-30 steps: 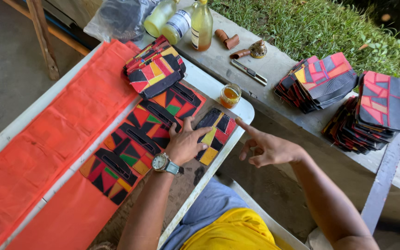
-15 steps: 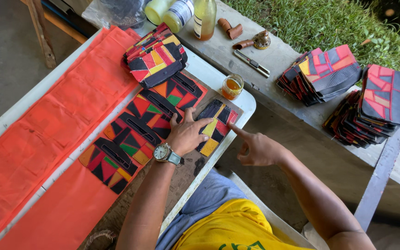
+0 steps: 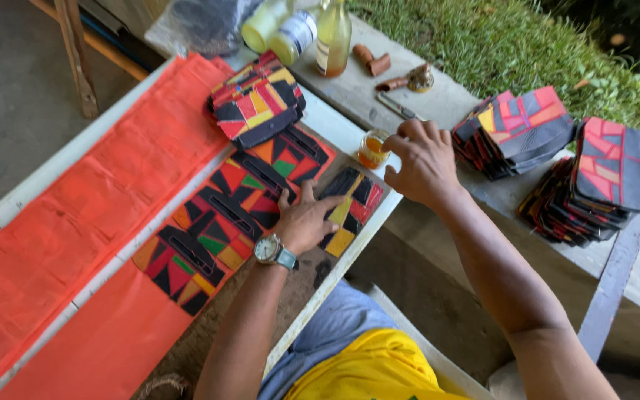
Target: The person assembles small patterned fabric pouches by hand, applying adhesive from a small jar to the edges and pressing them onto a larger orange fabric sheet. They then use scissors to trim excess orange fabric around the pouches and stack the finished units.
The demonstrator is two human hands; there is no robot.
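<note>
Fingertips of the right hand [image 3: 424, 159] dip, loosely bunched, into the small jar [image 3: 373, 149] of amber liquid at upper centre; a light dab should do. The left hand [image 3: 307, 222] lies spread and flat, pinning the patchwork piece [image 3: 350, 211] at the frame's middle on the table [image 3: 338, 126]. The piece looks stiff, angular, multicoloured; orange cloth [image 3: 75, 222] crinkles at left.

A single head-worn camera looks steeply down from above the person's shoulders onto the white work table [image 3: 350, 130], close enough that both forearms fill the lower half of the view. It faces forward and slightly right across the table: beyond the table's far edge lies a concrete ledge [image 3: 350, 92] with grass behind it, and to the table's left, bare floor. The person's lap sits just below the table's near edge.
</note>
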